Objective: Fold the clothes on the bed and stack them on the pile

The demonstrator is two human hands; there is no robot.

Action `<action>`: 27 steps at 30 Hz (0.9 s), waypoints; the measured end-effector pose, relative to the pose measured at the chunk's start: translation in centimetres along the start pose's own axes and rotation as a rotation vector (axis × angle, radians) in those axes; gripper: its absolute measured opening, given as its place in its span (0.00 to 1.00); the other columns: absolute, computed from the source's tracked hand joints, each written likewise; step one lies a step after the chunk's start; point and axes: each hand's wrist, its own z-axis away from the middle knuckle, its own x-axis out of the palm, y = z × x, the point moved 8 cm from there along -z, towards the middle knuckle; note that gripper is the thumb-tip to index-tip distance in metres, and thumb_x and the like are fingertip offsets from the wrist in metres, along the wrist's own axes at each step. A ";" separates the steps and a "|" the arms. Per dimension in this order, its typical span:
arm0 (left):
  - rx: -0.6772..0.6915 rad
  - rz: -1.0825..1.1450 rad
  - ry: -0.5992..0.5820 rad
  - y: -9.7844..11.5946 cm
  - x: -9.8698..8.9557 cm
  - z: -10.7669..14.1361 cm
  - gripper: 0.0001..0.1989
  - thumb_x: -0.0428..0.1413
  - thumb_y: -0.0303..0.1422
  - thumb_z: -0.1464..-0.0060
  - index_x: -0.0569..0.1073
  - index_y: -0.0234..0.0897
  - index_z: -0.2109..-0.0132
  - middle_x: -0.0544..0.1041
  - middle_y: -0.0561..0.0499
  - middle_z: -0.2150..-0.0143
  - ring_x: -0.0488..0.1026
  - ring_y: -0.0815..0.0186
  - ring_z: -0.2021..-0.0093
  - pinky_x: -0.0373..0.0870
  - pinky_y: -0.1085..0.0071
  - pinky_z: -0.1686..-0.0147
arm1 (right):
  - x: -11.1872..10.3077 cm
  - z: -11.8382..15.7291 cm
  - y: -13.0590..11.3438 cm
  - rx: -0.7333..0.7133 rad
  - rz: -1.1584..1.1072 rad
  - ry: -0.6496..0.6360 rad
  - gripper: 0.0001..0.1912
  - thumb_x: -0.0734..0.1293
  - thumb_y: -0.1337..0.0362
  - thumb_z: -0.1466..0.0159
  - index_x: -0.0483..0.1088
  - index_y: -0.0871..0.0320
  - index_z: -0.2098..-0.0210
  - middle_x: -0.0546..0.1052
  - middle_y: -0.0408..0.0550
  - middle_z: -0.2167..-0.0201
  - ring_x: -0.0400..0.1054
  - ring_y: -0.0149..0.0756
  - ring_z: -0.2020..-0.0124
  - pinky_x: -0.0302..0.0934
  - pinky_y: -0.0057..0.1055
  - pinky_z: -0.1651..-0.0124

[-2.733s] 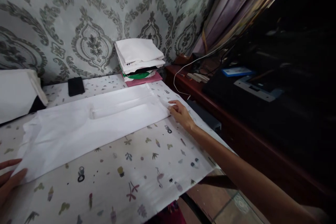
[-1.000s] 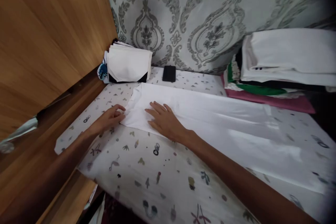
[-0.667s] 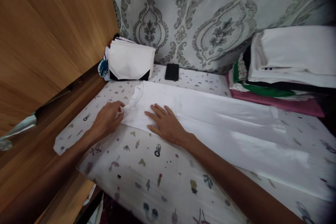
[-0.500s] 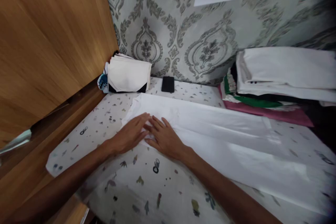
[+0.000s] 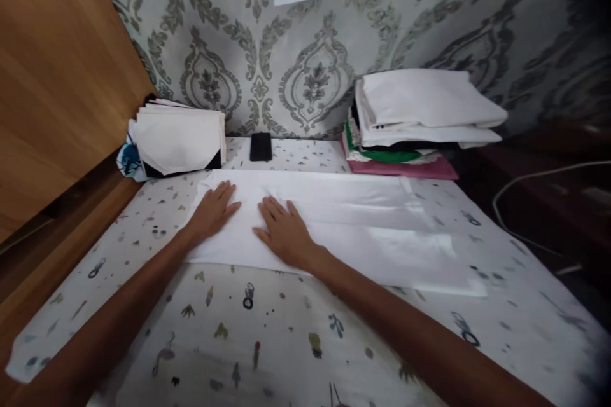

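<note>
A white cloth garment (image 5: 353, 203), partly folded into a long strip, lies on the patterned sheet (image 5: 267, 343). Its exact kind I cannot make out. My left hand (image 5: 212, 208) rests flat near the garment's left end, fingers spread. Palm down, my right hand (image 5: 286, 232) presses on the cloth a little to the right, fingers also apart. Neither hand grips anything. Faint creases run along the fabric toward its right end.
A folded cream-and-black stack (image 5: 179, 140) stands at the back left beside the wooden panel (image 5: 62, 76). Near the wall lies a flat black object (image 5: 261, 147). Folded clothes (image 5: 424, 102) are piled at the back right, and a white cable (image 5: 499, 203) hangs beyond the right edge.
My hands have moved apart from near touching, the left going toward the garment's left end. The view has turned right, bringing the cable into sight.
</note>
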 end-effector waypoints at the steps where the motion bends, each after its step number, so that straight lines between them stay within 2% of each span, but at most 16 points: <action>1: -0.002 -0.019 -0.005 0.0 0.0 0.0 0.31 0.38 0.46 0.31 0.57 0.31 0.30 0.53 0.37 0.26 0.46 0.55 0.25 0.49 0.50 0.30 | -0.1 0.3 0.9 0.030 0.002 -0.009 0.29 0.54 0.52 0.26 0.58 0.62 0.32 0.57 0.58 0.29 0.47 0.47 0.27 0.44 0.54 0.28; 4: -0.019 -0.054 -0.017 0.3 -0.2 0.0 0.31 0.39 0.45 0.31 0.56 0.30 0.30 0.52 0.37 0.25 0.46 0.54 0.25 0.49 0.50 0.30 | -0.5 1.0 2.1 0.046 -0.005 -0.014 0.29 0.53 0.53 0.26 0.57 0.60 0.31 0.56 0.56 0.28 0.45 0.44 0.26 0.42 0.53 0.28; 11: -0.014 -0.123 0.009 0.9 -0.8 0.1 0.31 0.38 0.45 0.31 0.57 0.31 0.30 0.55 0.36 0.26 0.49 0.53 0.26 0.51 0.47 0.32 | -1.5 0.3 1.7 0.006 -0.059 0.060 0.29 0.56 0.51 0.26 0.62 0.64 0.35 0.58 0.61 0.29 0.47 0.49 0.27 0.40 0.58 0.28; 16: -0.053 -0.174 0.015 0.1 -0.5 0.0 0.34 0.38 0.47 0.33 0.57 0.29 0.30 0.55 0.34 0.27 0.50 0.50 0.26 0.56 0.45 0.34 | -1.5 -0.4 2.1 0.008 -0.107 0.090 0.28 0.58 0.51 0.28 0.62 0.62 0.35 0.60 0.61 0.30 0.48 0.49 0.27 0.43 0.59 0.29; 19: -0.062 -0.179 0.003 -0.2 -0.6 -0.1 0.35 0.37 0.47 0.34 0.58 0.27 0.30 0.55 0.33 0.27 0.50 0.48 0.26 0.57 0.44 0.34 | -1.8 0.2 2.4 -0.017 -0.128 0.078 0.29 0.58 0.51 0.28 0.61 0.63 0.35 0.58 0.61 0.29 0.46 0.48 0.27 0.42 0.58 0.29; 23: -0.070 -0.173 0.011 0.8 -1.4 0.0 0.36 0.36 0.49 0.35 0.58 0.30 0.30 0.56 0.34 0.27 0.49 0.45 0.26 0.54 0.39 0.34 | -3.5 3.7 4.6 0.046 -0.131 0.064 0.31 0.56 0.53 0.26 0.54 0.63 0.31 0.52 0.60 0.27 0.42 0.46 0.26 0.38 0.55 0.27; 25: -0.036 -0.156 -0.002 2.6 -1.7 -0.1 0.38 0.34 0.52 0.35 0.55 0.31 0.29 0.54 0.36 0.26 0.46 0.47 0.25 0.51 0.41 0.32 | -4.6 6.6 6.6 0.125 -0.116 0.048 0.31 0.55 0.53 0.26 0.51 0.63 0.29 0.50 0.59 0.26 0.39 0.46 0.25 0.37 0.54 0.27; 27: 0.040 -0.111 -0.055 5.5 -1.5 -0.9 0.40 0.33 0.53 0.35 0.51 0.29 0.28 0.50 0.37 0.25 0.43 0.50 0.25 0.47 0.45 0.30 | -5.6 9.8 9.2 0.233 -0.089 0.033 0.32 0.55 0.53 0.26 0.50 0.63 0.29 0.49 0.59 0.26 0.39 0.46 0.25 0.36 0.54 0.27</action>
